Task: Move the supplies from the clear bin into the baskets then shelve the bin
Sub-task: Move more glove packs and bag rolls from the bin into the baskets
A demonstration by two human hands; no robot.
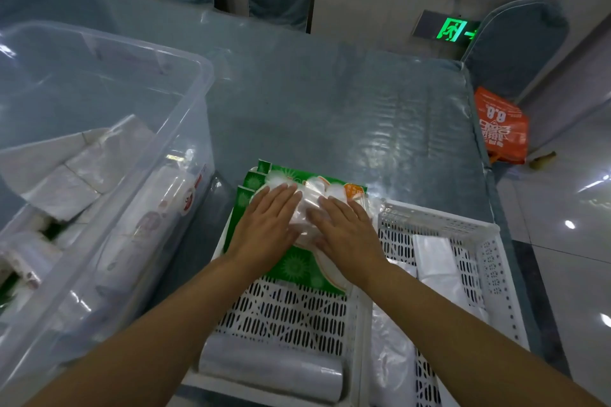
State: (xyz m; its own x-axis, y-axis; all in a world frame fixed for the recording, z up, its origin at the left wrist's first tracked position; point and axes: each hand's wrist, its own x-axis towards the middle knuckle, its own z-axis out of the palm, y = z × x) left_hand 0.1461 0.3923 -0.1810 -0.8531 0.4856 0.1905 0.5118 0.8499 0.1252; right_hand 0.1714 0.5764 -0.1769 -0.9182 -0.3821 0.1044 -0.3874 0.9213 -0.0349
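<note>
We reached both bare forearms forward from the lower edge of the view, converging toward the middle. Our left hand lay palm down, its fingers straight and held close together, pointing away from us and slightly to the right. Our right hand lay palm down just beside it, its fingers straight and angled toward the left, so that the 2 sets of fingertips nearly met. Neither hand curled around anything; both pressed flat. Our thumbs were tucked toward the gap between the hands. Our wrists were level and uncovered.
</note>
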